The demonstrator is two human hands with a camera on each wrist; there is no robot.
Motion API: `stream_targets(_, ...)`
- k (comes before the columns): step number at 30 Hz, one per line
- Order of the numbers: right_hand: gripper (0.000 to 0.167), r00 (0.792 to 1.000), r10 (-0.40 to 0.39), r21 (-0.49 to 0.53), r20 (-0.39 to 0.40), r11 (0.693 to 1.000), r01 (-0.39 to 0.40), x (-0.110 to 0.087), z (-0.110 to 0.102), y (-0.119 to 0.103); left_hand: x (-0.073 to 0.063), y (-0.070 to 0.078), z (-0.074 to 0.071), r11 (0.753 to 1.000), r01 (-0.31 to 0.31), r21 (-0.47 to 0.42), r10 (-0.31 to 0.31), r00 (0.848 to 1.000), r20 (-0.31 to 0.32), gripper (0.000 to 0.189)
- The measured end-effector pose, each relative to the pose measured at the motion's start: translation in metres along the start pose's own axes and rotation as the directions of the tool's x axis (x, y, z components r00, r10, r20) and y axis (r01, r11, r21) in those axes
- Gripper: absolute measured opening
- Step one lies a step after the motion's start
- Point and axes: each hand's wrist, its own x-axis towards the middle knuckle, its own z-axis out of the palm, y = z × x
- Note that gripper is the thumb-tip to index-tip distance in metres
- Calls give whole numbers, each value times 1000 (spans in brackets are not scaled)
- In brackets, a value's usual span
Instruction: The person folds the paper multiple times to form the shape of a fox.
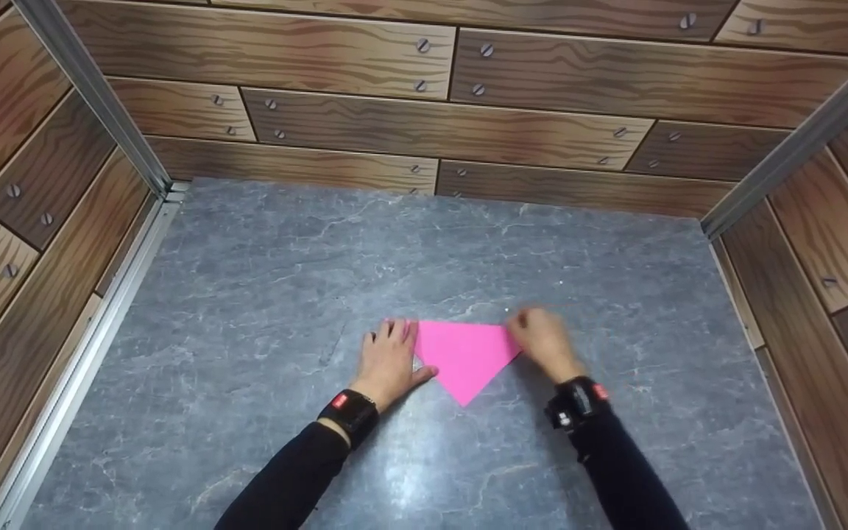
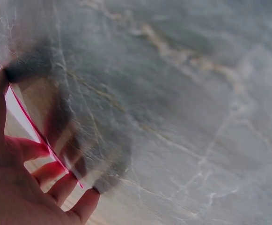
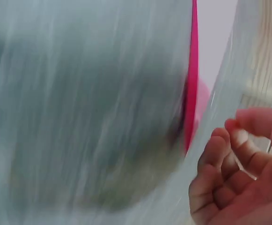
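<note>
A bright pink sheet of paper (image 1: pixel 464 357), folded to a downward point with a straight far edge, lies on the grey marbled tabletop. My left hand (image 1: pixel 389 366) rests spread over its left corner, the thumb near the slanted lower edge. In the left wrist view, the fingertips of the left hand (image 2: pixel 28 173) meet the paper's thin pink edge. At the right corner is my blurred right hand (image 1: pixel 544 343). Seen from the right wrist, the right hand (image 3: pixel 234 173) has curled fingers, thumb tip against the index finger, with nothing visible between them; the paper edge (image 3: pixel 192 79) stands beside it.
Wood-plank patterned panels surround the tabletop (image 1: pixel 306 258), with a back wall (image 1: pixel 365 118) and one wall on each side. Metal rails (image 1: pixel 93 92) run along the corners. Black bands (image 1: pixel 354 416) with small devices sit on both wrists.
</note>
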Motion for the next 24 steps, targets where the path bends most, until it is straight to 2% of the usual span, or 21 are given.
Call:
stream_targets(3, 22, 997, -41, 16, 70, 999, 40, 1, 19, -20, 1, -1, -1, 1000, 2, -7, -2, 1000, 28, 96)
stream_targets(5, 22, 996, -17, 20, 92, 1000, 15, 2, 29, -29, 2, 0, -3, 1000, 6, -8, -6, 999, 46, 96)
stream_targets(9, 27, 995, 59, 10, 78, 998, -60, 8, 39, -35, 3, 2, -7, 1000, 9, 11, -10, 999, 52, 96)
stream_targets(12, 29, 992, 96, 1, 87, 995, -97, 12, 39, -34, 3, 9, -9, 999, -9, 48, 6, 999, 49, 97)
stream_targets(16, 30, 988, 100, -9, 115, 995, -99, 15, 37, -33, 6, 20, -5, 994, -48, 97, 44, 998, 36, 98)
stream_targets(24, 28, 982, 105, 38, 156, 993, -112, 17, 36, -36, 21, 45, 4, 989, -100, 108, 105, 994, -34, 87)
